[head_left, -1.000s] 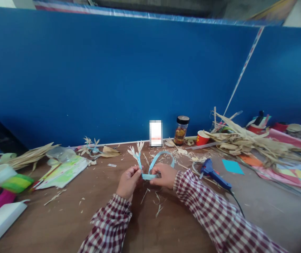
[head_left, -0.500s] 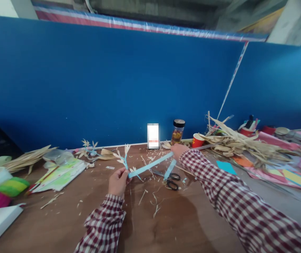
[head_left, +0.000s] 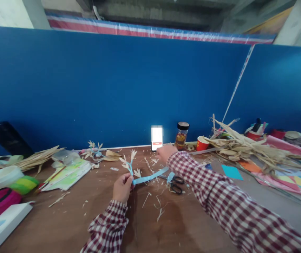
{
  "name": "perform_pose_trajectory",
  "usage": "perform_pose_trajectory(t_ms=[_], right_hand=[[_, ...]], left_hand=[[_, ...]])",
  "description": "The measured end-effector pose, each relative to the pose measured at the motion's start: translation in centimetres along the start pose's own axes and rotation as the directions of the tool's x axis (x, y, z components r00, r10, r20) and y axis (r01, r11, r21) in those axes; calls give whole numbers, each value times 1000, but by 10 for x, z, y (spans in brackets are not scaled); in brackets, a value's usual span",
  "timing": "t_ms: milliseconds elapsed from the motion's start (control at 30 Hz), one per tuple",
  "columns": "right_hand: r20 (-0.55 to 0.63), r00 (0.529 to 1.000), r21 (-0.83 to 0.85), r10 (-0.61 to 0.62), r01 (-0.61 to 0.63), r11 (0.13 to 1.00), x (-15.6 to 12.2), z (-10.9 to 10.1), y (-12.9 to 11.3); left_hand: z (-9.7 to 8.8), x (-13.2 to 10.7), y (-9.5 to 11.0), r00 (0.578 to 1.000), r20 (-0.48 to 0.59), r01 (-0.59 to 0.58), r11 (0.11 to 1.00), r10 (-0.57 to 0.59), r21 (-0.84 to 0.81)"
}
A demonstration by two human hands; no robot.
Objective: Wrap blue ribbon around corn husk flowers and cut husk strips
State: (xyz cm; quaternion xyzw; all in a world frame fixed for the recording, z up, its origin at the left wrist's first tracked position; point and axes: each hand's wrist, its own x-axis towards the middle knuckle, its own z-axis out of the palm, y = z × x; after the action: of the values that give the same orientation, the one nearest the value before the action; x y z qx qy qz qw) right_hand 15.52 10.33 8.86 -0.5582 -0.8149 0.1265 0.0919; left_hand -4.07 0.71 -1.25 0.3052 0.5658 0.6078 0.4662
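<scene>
My left hand (head_left: pixel 122 187) is closed on the base of a small twig of dried husk leaves (head_left: pixel 129 162) wrapped in light blue paper tape. The blue tape strip (head_left: pixel 150 176) trails from it to the right across the brown table. My right hand (head_left: pixel 165 153) reaches forward to a lit phone (head_left: pixel 156 137) standing against the blue wall, its fingers at the screen's lower edge and holding nothing. Black-handled scissors (head_left: pixel 176 184) lie under my right forearm.
A jar (head_left: pixel 181 136) and a red paper cup (head_left: pixel 201 143) stand right of the phone. A heap of dry corn husks (head_left: pixel 247 144) and coloured paper lie at the right. Husk strips, a printed sheet (head_left: pixel 66 173), a white bowl (head_left: pixel 1 176) and tape rolls sit at the left.
My right hand let go of the blue strip, which now lies slack on the table, and moved left to the phone. My left hand kept its hold on the twig.
</scene>
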Motion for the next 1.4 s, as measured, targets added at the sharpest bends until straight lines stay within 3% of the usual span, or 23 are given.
perform_pose_trajectory(t_ms=[100, 200, 400, 600, 767, 867, 1133, 1400], right_hand=[[37, 997, 80, -71, 67, 994, -5, 32, -34], [62, 997, 108, -54, 47, 993, -5, 58, -55], [80, 996, 172, 32, -45, 984, 7, 81, -63], [-24, 996, 374, 82, -67, 925, 19, 78, -42], [-88, 975, 604, 204, -111, 789, 27, 51, -7], [-80, 967, 706, 242, -117, 698, 21, 43, 2], [78, 996, 849, 37, -86, 521, -27, 80, -37], [62, 997, 881, 42, -74, 467, -29, 97, -49]], left_hand=[[0, -1, 3, 1000, 8, 14, 1000, -13, -11], [-1, -2, 3, 1000, 6, 19, 1000, -19, -22], [-1, 1, -1, 1000, 6, 28, 999, -28, -30], [-1, 2, -3, 1000, -9, 28, 999, -28, -24], [0, 1, -3, 999, -5, 36, 999, -36, -24], [2, -1, -1, 999, 2, 49, 998, -49, -28], [4, -5, 2, 995, 44, 93, 995, -91, -39], [5, -8, 3, 989, 90, 119, 992, -116, -30]])
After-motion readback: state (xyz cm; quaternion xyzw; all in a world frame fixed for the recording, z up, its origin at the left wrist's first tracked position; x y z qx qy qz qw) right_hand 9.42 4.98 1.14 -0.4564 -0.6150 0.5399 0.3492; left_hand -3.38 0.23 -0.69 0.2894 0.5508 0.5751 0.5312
